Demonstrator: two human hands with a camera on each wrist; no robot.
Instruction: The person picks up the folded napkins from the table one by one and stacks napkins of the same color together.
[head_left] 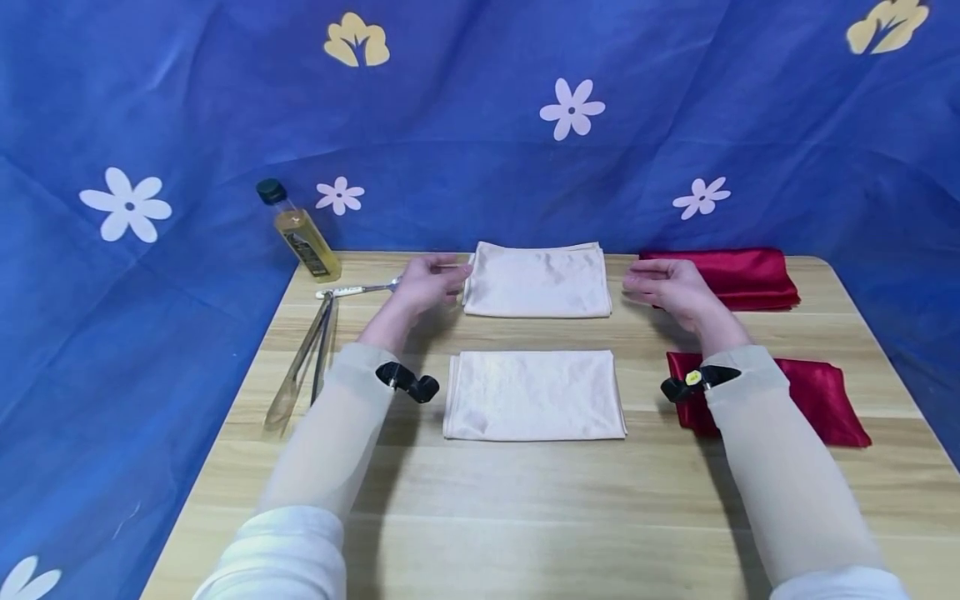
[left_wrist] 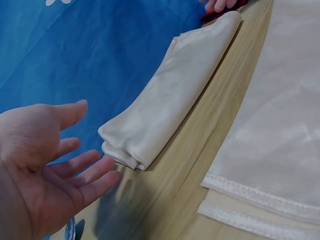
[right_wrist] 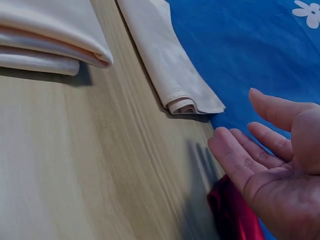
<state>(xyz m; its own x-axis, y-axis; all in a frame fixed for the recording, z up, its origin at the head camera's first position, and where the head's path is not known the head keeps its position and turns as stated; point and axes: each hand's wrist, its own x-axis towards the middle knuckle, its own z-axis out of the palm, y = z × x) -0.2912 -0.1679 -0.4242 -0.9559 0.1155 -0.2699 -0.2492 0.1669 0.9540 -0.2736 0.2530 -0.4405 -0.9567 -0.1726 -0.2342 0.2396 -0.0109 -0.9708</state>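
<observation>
A folded cream satin cloth (head_left: 537, 281) lies at the back of the table between my two hands. Beside its left edge is my left hand (head_left: 429, 287), palm turned toward it, with loosely extended fingers and nothing held; the left wrist view shows a small gap to the cloth (left_wrist: 165, 95). My right hand (head_left: 670, 292) hovers off the cloth's right edge, above the left end of a folded dark red cloth (head_left: 738, 279), also holding nothing. Closer to me lies a second folded cream cloth (head_left: 536, 396), flat on the table.
Another folded red cloth (head_left: 821, 400) lies partly under my right forearm. At the left stand a bottle of yellow liquid (head_left: 307, 242) with a green cap, metal tongs (head_left: 300, 367) and a utensil with a patterned white handle (head_left: 348, 291). A blue flowered curtain (head_left: 480, 167) hangs behind the table.
</observation>
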